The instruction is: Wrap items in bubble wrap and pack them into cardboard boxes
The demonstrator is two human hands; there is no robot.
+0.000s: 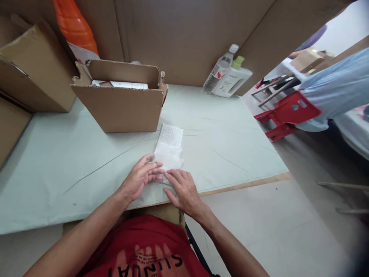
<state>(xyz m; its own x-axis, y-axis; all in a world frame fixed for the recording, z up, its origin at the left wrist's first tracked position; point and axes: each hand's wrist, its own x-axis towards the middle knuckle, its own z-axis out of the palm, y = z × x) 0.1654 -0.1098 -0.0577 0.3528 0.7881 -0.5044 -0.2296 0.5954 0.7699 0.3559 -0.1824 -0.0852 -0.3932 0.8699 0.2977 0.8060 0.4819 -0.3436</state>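
A strip of clear bubble wrap (170, 144) lies flat near the front edge of the table, its far half smooth and its near half more crumpled. My left hand (142, 175) is at its near left side, palm turned inward and fingers apart, the fingertips at the wrap's edge. From the right, my right hand (184, 189) lays its stretched fingers over the near end of the wrap, with the thumb held away from them. Whether anything is inside the wrap cannot be made out.
Behind the wrap stands an open cardboard box (127, 109) with flat white items inside. A water bottle (220, 69) and a white jug (232, 80) stand at the back right. More cartons (43, 69) and an orange bottle (76, 29) are at the left. Beyond the table, a person sits on a red chair (298, 109).
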